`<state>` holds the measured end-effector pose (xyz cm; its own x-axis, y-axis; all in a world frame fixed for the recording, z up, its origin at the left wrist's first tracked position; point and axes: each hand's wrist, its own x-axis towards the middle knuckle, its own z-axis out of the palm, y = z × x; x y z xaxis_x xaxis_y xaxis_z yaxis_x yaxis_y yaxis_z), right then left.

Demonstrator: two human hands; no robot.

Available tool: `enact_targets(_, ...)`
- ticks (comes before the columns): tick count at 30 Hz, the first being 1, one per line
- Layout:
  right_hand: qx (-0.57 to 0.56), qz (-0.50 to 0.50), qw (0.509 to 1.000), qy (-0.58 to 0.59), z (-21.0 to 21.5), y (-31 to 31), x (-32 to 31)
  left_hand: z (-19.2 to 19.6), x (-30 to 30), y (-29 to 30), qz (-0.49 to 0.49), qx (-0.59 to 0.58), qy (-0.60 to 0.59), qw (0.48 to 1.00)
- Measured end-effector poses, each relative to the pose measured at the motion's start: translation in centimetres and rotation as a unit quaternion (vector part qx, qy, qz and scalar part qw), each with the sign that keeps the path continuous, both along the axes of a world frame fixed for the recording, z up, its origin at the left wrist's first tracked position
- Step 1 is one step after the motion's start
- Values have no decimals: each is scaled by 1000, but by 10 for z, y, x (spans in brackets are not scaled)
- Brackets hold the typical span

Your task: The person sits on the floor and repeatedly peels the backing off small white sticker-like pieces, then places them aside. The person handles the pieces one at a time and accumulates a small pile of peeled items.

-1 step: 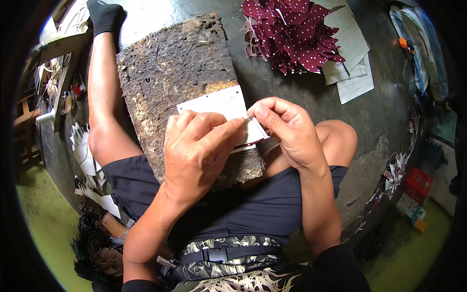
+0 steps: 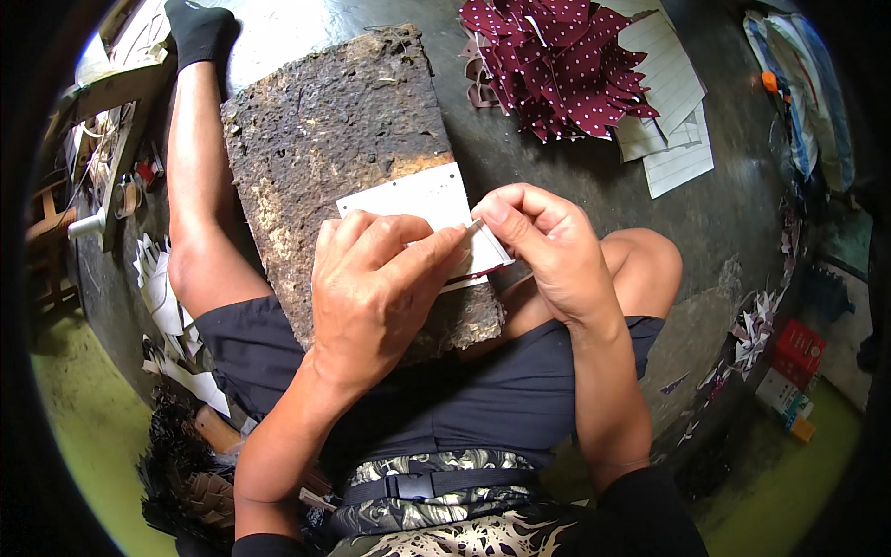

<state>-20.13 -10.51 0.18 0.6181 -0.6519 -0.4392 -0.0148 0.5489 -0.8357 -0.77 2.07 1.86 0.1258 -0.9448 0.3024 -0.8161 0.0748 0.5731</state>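
A white flat sheet (image 2: 422,190) with small dark holes near its edges lies on a rough, worn board (image 2: 334,111) across my lap. A dark red edge shows along its near right side. My left hand (image 2: 371,288) bears on the sheet, fingers bent and the index fingertip close to its right edge. At that same edge my right hand (image 2: 552,246) has thumb and forefinger pinched together on a small thin greyish piece (image 2: 476,225). Its kind cannot be made out. The left thumb is mostly hidden.
Beyond the board sits a pile of maroon polka-dot cut pieces (image 2: 557,70), beside pale lined sheets (image 2: 673,158). White offcuts (image 2: 162,288) lie left of my leg, and more scraps (image 2: 756,325) at right near a red box (image 2: 798,353). A wooden frame (image 2: 121,176) stands at far left.
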Motion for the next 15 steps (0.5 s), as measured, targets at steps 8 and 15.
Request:
enact_targets(8,-145,12,985,90,2,7,10,-4,2,0,-15,-20,-42,999)
enact_targets(15,-125,19,989,73,-8,7,6,-2,1,-1,-31,-15,-48,998)
